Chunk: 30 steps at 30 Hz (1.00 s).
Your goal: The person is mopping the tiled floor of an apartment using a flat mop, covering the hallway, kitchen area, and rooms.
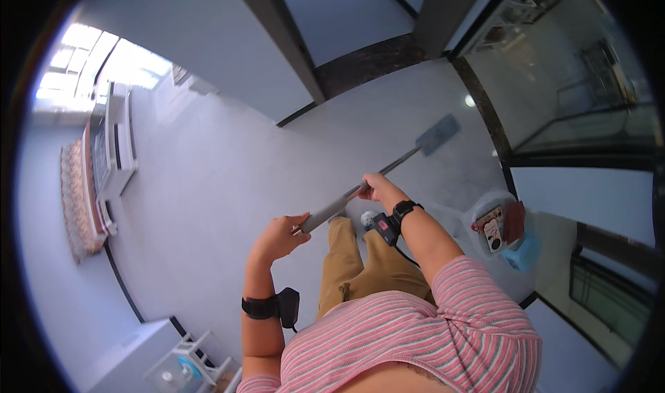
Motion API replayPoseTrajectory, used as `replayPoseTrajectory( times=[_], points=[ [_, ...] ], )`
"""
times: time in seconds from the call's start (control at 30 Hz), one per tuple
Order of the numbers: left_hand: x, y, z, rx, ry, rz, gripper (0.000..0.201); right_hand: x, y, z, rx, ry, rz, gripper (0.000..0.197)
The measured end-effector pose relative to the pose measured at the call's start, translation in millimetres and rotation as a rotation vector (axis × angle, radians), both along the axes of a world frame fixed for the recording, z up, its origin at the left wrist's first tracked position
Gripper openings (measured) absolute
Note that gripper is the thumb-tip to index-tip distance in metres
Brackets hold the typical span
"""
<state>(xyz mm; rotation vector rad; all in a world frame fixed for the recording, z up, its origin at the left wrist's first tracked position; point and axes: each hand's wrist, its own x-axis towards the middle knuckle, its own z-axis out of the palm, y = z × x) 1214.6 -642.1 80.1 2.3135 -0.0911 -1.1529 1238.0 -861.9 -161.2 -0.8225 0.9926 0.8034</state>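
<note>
our left hand [282, 236] wraps the near end of the flat mop's handle [324, 216], our right hand [375, 187] grips farther along; the mop head [438, 135] meets the floor [215, 164], far right

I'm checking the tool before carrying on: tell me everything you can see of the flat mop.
The flat mop has a long, straight grey pole, with a thicker, lighter section near the person and a slimmer, metallic-looking part beyond. Its rectangular mop head is blue-grey and appears to lie flat on the pale floor; its material is unclear. The pole slants away toward the right. The left hand holds the near end; the right hand grasps farther along.
</note>
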Motion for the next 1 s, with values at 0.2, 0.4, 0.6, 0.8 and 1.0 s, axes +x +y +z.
replayPoseTrajectory(
  times=[0.2,0.4,0.6,0.8,1.0],
  points=[
    [-57.4,20.9,-25.6,-0.122,0.211,0.502,0.036,20.5,35.0,-5.3,-0.135,-0.021,0.358,0.017],
    [-118.0,44.7,-33.1,-0.283,0.322,0.835,0.037,-4.9,78.7,-11.6,-0.148,-0.101,0.566,0.016],
    [-178.3,78.2,-29.5,-0.372,0.342,1.012,0.037,-48.8,121.9,-21.6,-0.092,-0.103,0.618,0.028],
    [-248.6,105.7,-25.8,-0.546,0.301,1.169,0.038,-120.5,181.3,17.5,-0.228,-0.108,0.461,0.041],
    [-324.2,134.8,-21.7,-0.696,0.3,1.243,0.043,-220.3,240.7,30.3,-0.197,-0.222,0.135,0.048]
  ],
)
